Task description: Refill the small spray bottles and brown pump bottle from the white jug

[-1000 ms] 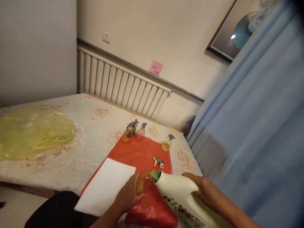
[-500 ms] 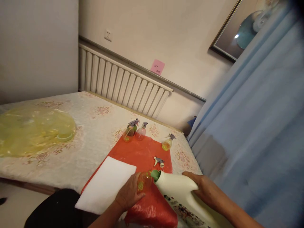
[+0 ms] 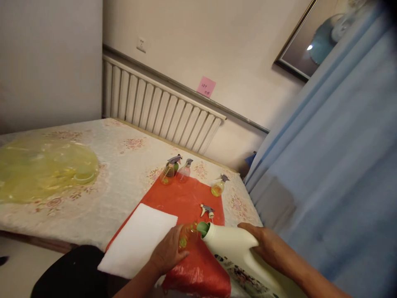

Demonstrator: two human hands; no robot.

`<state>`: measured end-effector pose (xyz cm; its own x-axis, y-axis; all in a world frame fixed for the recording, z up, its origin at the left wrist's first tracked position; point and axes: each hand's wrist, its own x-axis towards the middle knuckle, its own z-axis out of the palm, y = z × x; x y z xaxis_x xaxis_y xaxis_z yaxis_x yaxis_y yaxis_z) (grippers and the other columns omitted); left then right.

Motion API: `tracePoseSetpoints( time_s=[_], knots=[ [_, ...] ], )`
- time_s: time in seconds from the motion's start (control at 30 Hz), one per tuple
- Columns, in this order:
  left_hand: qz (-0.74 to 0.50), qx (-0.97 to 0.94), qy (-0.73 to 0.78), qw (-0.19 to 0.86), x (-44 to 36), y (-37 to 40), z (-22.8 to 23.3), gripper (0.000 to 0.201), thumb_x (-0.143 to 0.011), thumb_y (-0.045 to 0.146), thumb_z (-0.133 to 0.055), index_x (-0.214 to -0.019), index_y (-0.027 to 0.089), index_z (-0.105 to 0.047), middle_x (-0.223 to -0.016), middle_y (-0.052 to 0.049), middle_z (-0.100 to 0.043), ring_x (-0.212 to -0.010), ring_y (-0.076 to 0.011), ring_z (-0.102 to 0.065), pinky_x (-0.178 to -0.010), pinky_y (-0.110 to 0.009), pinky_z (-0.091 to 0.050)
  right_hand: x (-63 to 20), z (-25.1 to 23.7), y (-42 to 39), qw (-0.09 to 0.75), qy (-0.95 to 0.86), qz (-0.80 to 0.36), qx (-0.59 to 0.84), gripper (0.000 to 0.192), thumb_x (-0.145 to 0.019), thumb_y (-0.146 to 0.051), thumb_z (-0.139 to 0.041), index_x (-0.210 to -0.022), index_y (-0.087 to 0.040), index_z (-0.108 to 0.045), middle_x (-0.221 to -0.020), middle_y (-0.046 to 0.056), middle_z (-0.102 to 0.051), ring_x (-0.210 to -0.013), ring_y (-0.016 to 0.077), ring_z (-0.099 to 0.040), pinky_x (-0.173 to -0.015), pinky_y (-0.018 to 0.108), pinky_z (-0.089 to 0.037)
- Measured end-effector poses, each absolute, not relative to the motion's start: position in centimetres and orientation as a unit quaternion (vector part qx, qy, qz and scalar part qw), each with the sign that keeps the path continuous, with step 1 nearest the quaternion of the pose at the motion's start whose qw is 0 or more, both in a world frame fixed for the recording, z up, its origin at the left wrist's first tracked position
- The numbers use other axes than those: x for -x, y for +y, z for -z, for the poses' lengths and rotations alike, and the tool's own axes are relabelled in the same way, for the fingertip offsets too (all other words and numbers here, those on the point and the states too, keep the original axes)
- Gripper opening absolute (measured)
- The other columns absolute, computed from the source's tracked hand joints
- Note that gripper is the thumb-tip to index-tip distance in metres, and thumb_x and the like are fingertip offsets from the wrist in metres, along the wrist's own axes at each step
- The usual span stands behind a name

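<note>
My left hand [image 3: 169, 251] is wrapped round a small clear spray bottle [image 3: 187, 236] without its head, above the red plastic sheet [image 3: 198, 198]. In my right hand [image 3: 266, 244] is the handle of a large pale green jug [image 3: 232, 242], tipped so its green spout [image 3: 203, 228] meets the bottle's mouth. Whether liquid is flowing I cannot tell. The grey and cream trigger spray head [image 3: 207, 210] lies on the red sheet just beyond the spout. A white folded cloth or pad [image 3: 139, 240] lies left of my left hand.
Several spray bottles stand at the sheet's far end, among them a pink one [image 3: 185, 171] and a yellow one [image 3: 218, 188]. A yellow translucent plastic bag [image 3: 46, 169] lies on the left of the floral-covered bed [image 3: 118, 178]. A blue curtain [image 3: 335, 165] hangs at right.
Both hands, the bottle and the tipped jug stay in nearly the same place. The view has shifted only very slightly.
</note>
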<state>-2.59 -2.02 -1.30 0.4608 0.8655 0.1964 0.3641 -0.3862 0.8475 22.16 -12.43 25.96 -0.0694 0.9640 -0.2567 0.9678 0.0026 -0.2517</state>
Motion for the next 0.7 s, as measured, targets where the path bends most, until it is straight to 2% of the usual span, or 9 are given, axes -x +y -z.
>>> tracePoseSetpoints(
  time_s=[0.17, 0.27, 0.53, 0.7],
  knots=[
    [-0.329, -0.777, 0.397, 0.36, 2.62, -2.02, 1.51, 0.082, -0.067, 0.031, -0.07, -0.141, 0.02, -0.038, -0.142, -0.011, -0.053, -0.134, -0.0278, -0.046, -0.117, -0.037, -0.031, -22.3, -25.99, -12.41, 0.01, 0.707, 0.179, -0.684, 0.054, -0.063, -0.007, -0.043, -0.108, -0.027, -0.065, -0.09, -0.002, -0.075, -0.084, 0.0173, -0.066, -0.075, 0.024, -0.043],
    [-0.324, -0.782, 0.395, 0.357, 2.57, -2.04, 1.46, 0.08, -0.067, 0.032, -0.07, -0.14, 0.02, -0.038, -0.141, -0.011, -0.053, -0.133, -0.0262, -0.046, -0.116, -0.035, -0.032, -22.25, -26.22, -12.43, 0.014, 0.706, 0.179, -0.685, 0.056, -0.063, -0.007, -0.043, -0.111, -0.028, -0.064, -0.092, -0.002, -0.074, -0.086, 0.0175, -0.066, -0.076, 0.024, -0.043],
    [-0.321, -0.781, 0.398, 0.359, 2.5, -2.0, 1.66, 0.08, -0.067, 0.029, -0.069, -0.139, 0.024, -0.035, -0.143, -0.009, -0.051, -0.135, -0.0264, -0.044, -0.118, -0.039, -0.03, -21.86, -26.76, -12.36, 0.022, 0.703, 0.171, -0.69, 0.052, -0.063, -0.005, -0.043, -0.104, -0.028, -0.065, -0.089, -0.002, -0.074, -0.083, 0.0169, -0.066, -0.075, 0.024, -0.043],
    [-0.323, -0.78, 0.397, 0.36, 2.64, -2.07, 1.18, 0.08, -0.067, 0.028, -0.07, -0.14, 0.023, -0.036, -0.142, -0.01, -0.051, -0.134, -0.0272, -0.045, -0.117, -0.04, -0.031, -21.69, -26.84, -12.32, 0.019, 0.702, 0.177, -0.69, 0.051, -0.064, -0.005, -0.045, -0.105, -0.027, -0.064, -0.088, -0.002, -0.074, -0.082, 0.0168, -0.066, -0.072, 0.023, -0.043]
  ],
)
